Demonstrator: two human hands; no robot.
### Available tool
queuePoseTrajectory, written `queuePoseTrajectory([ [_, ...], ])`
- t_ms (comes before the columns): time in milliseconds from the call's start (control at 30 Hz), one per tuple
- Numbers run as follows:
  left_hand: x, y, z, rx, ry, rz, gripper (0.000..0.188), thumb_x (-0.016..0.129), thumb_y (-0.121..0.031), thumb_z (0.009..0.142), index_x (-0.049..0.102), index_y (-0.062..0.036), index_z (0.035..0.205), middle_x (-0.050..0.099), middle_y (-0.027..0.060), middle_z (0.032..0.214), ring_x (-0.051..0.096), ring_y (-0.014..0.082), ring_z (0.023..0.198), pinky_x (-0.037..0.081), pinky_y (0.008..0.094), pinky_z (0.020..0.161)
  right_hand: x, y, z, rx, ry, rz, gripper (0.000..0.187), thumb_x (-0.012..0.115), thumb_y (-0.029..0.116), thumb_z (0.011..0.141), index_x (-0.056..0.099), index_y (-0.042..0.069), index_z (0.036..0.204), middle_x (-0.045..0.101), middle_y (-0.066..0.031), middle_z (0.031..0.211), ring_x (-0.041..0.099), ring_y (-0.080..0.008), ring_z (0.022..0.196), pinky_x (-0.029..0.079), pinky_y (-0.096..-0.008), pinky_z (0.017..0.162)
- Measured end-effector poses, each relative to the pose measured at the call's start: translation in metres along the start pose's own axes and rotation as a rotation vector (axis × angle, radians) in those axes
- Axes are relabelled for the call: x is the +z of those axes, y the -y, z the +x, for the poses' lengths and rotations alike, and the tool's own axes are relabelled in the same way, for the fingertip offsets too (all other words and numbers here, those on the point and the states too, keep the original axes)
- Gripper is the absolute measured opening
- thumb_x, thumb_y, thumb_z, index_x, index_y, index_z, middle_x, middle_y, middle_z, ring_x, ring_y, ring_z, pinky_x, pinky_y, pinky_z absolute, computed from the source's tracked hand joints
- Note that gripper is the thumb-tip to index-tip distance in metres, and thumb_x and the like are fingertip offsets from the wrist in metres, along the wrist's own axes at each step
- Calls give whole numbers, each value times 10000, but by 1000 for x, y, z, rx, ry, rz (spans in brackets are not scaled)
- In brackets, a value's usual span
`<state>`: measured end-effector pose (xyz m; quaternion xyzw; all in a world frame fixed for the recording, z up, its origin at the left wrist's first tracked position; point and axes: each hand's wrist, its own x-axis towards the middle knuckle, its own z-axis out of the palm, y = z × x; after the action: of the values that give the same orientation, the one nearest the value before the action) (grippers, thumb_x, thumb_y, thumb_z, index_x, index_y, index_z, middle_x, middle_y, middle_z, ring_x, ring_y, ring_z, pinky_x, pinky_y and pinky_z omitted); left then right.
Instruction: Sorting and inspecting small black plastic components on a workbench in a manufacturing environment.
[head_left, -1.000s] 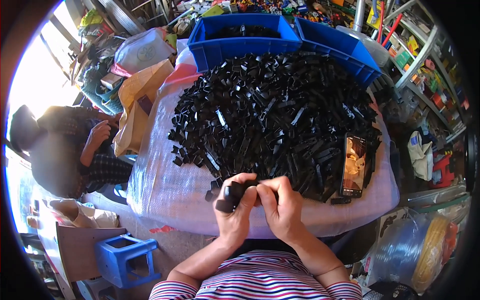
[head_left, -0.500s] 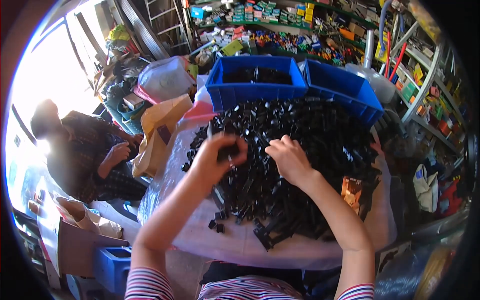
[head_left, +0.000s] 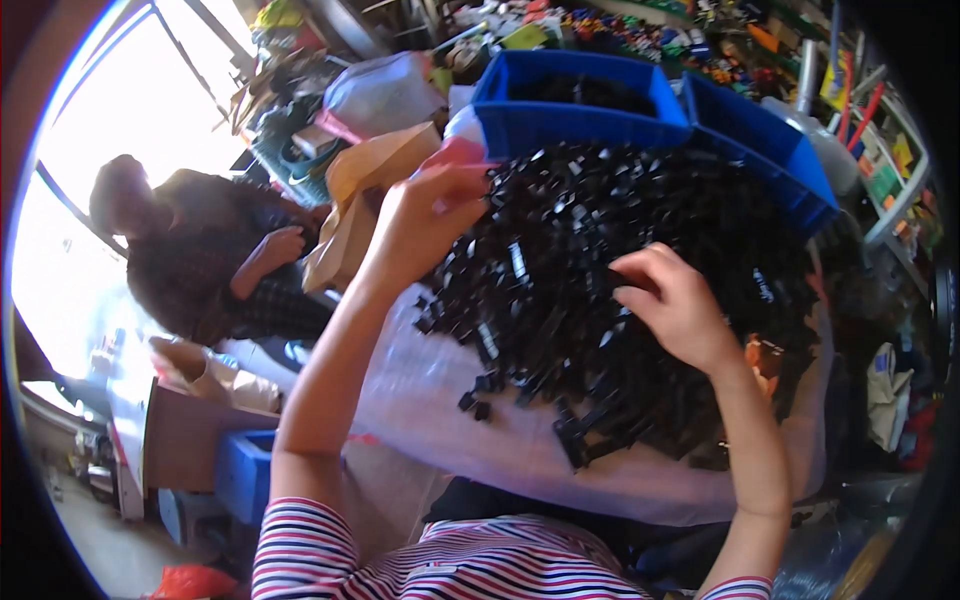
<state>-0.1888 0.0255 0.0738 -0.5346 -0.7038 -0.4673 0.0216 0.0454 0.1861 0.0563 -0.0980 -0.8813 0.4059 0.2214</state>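
A wide heap of small black plastic pieces covers much of the table. Over its far left edge, by the pinkish-red plastic, my left hand is raised with the fingers curled in; what they may hold cannot be made out against the black. Above the right half of the heap is my right hand, thumb and fingers slightly apart, with nothing visible between them. Near my right wrist a small orange-brown printed packet lies on the pieces, partly covered by the arm.
Two blue bins, one holding black pieces and another beside it, stand behind the heap. Brown paper is at the table's left. A person sits beyond it. Crowded shelves fill the back.
My left hand has moved away from the heap's middle to its far left edge. My right hand stays over the heap, its fingers now farther apart. The whole view has shifted and tilted.
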Motion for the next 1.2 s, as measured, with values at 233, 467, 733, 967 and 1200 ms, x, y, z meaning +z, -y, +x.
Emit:
queuePoseTrajectory([
  [233,-11,66,-144,-384,-145,378,130,654,-138,753,600,-25,791,575,125,720,584,250,643,459,334,595,27,22,-90,397,-30,974,358,599,243,851,499,-14,1080,554,-63,823,511,-108,680,419,-223,596],
  [467,14,45,-160,-376,-195,51,97,643,-55,742,552,-22,754,544,40,688,514,122,592,411,234,567,68,47,-132,372,-184,691,189,491,84,827,418,30,993,600,-96,796,498,-86,631,435,-213,615],
  [733,76,-74,-163,-599,175,-1687,211,678,-75,761,490,-23,842,581,81,749,563,158,586,474,254,546,98,49,-110,-155,-260,431,299,691,89,764,577,25,1034,605,-81,803,568,-133,630,438,-252,557],
  [967,101,-79,-165,-873,139,-1750,135,590,-104,843,476,-41,882,575,75,745,569,139,582,486,215,528,98,37,-124,-88,-303,253,443,694,-4,669,518,27,1075,580,-108,909,603,-268,817,488,-336,704],
  [1200,97,-83,-171,-700,116,-1504,173,577,-165,862,462,-46,912,573,73,774,565,154,584,479,240,527,97,40,-122,-24,-288,328,385,696,8,668,518,25,1009,558,-100,848,589,-267,754,474,-331,631],
])
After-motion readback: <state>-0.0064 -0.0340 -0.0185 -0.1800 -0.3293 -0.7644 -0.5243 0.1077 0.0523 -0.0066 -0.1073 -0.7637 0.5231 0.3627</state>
